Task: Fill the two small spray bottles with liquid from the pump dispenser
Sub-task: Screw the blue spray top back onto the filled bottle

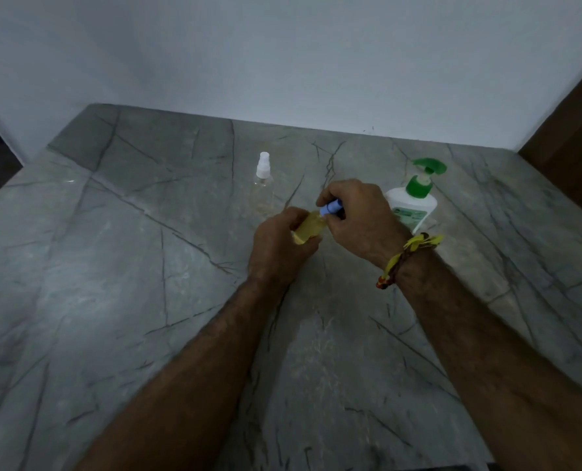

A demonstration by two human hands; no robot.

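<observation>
My left hand (277, 244) grips a small yellowish spray bottle (308, 229), tilted above the counter. My right hand (357, 219) pinches the bottle's blue spray cap (330, 209) at its top. A second small clear spray bottle with a white cap (263, 185) stands upright just behind and left of my hands. The white pump dispenser with a green pump head (415, 198) stands to the right, partly hidden behind my right hand.
The grey marble counter (146, 266) runs back to a white wall (282, 62). A brown wooden panel (568, 137) borders the counter at the right. A yellow and red thread band (405, 256) is tied on my right wrist.
</observation>
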